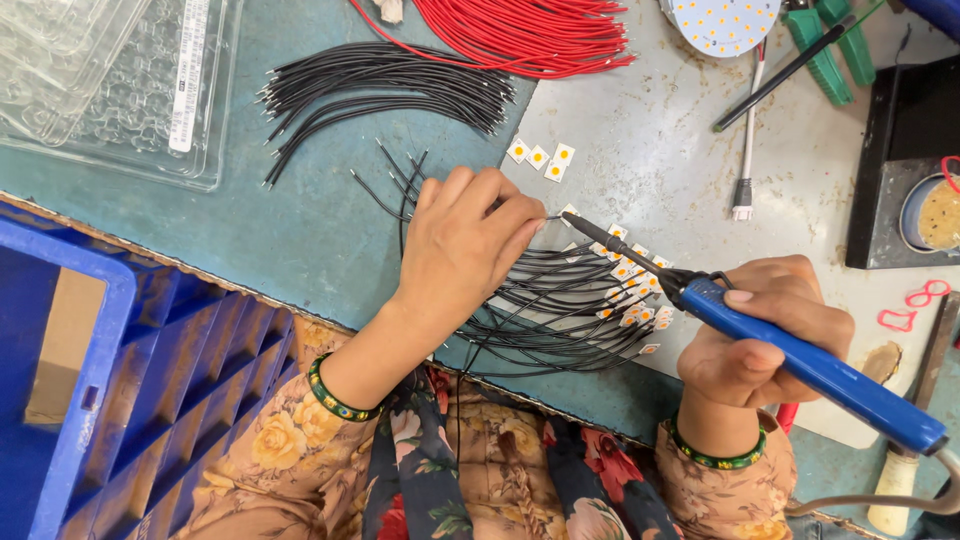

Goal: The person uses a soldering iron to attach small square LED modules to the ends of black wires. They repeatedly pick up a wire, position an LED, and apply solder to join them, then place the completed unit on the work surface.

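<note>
My left hand (465, 245) pinches the bare end of a thin black wire at its fingertips, just above a fan of black wires (560, 315) joined to small white LED chips (630, 285). My right hand (765, 335) grips a blue-handled soldering iron (810, 365); its dark tip (580, 225) meets the wire end held by the left fingers. Three loose LED chips (540, 157) lie on the grey plate (650, 130) a little further away.
A bundle of loose black wires (380, 95) and a bundle of red wires (520, 35) lie at the back. Clear plastic trays (120, 80) sit top left, a blue crate (110, 380) at lower left. A round LED board (725, 22), green-handled pliers (825, 50) and a dark stand (905, 170) are top right.
</note>
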